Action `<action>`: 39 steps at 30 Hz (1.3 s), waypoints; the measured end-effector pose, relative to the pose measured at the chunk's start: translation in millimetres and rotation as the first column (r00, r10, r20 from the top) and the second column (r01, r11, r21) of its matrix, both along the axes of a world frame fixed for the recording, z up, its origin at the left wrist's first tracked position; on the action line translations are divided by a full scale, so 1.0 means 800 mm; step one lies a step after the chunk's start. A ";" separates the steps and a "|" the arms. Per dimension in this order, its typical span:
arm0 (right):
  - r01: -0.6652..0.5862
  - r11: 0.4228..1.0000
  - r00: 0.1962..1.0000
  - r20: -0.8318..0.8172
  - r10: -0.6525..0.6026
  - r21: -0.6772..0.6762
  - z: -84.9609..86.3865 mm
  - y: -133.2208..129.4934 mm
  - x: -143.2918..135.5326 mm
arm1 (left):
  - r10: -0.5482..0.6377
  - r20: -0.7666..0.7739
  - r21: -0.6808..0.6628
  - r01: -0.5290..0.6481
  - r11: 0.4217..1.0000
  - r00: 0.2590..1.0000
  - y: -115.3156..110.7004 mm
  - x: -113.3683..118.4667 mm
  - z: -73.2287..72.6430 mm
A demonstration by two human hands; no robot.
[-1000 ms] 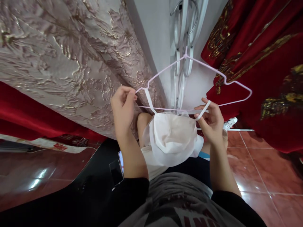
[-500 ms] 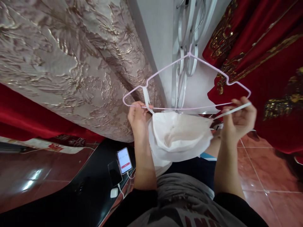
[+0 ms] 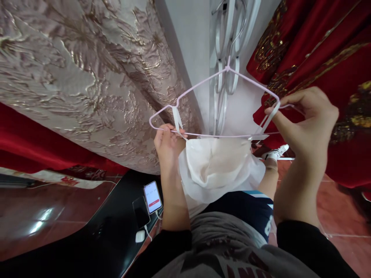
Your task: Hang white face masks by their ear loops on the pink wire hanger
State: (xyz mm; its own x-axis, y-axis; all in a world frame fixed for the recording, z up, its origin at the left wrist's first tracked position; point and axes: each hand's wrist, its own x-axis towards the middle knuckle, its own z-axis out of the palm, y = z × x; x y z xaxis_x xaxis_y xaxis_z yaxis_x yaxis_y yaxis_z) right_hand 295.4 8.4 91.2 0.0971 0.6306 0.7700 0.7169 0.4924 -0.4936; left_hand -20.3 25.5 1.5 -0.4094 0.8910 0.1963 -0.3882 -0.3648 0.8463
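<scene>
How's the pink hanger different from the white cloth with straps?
The hanger is pale pink, but the cloth is white. The hanger is a thin, open frame, while the cloth is wide and soft-looking. The hanger keeps a clear outline; the cloth droops in folds. Both are pale, and they meet where a strap loops over the hanger.

Free: the middle opening of the hanger (image 3: 227,68), between its sloping arms and bottom bar. Behind it: scrolled metalwork (image 3: 219,77); clearance hard to judge. Obstructed, left end: left hand (image 3: 167,144) on the bar, left strap (image 3: 175,116) beside. Obstructed, right end: right hand (image 3: 311,117), pinching right strap (image 3: 273,112). Below the bar: white garment (image 3: 218,162). Flanks: pale fabric (image 3: 87,77) left, red fabric (image 3: 321,65) right.
</scene>
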 end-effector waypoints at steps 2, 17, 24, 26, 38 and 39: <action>0.031 0.988 0.999 -0.015 -0.029 0.148 -0.003 -0.003 -0.007 | -0.020 -0.002 0.003 0.020 1.000 1.000 -0.003 0.000 0.003; -0.296 0.911 0.951 -0.181 0.252 -0.288 -0.116 -0.009 -0.086 | 0.054 -0.055 0.055 -0.051 0.997 0.997 -0.016 0.013 -0.036; -0.273 0.932 0.957 -0.164 0.239 -0.237 -0.115 0.001 -0.086 | -0.069 -0.297 -0.011 0.069 0.998 0.952 -0.056 0.014 0.013; -0.260 0.939 0.958 -0.180 0.223 -0.224 -0.120 -0.001 -0.090 | -0.153 -0.176 0.038 0.162 0.986 0.972 -0.067 0.010 0.039; -0.292 0.938 0.938 -0.248 0.243 -0.184 -0.132 -0.012 -0.115 | 0.114 0.008 -0.021 -0.114 0.993 0.993 -0.030 -0.005 0.007; -0.298 0.936 0.937 -0.248 0.248 -0.187 -0.134 -0.014 -0.119 | 0.023 0.015 -0.010 -0.023 1.000 1.000 -0.032 0.008 0.002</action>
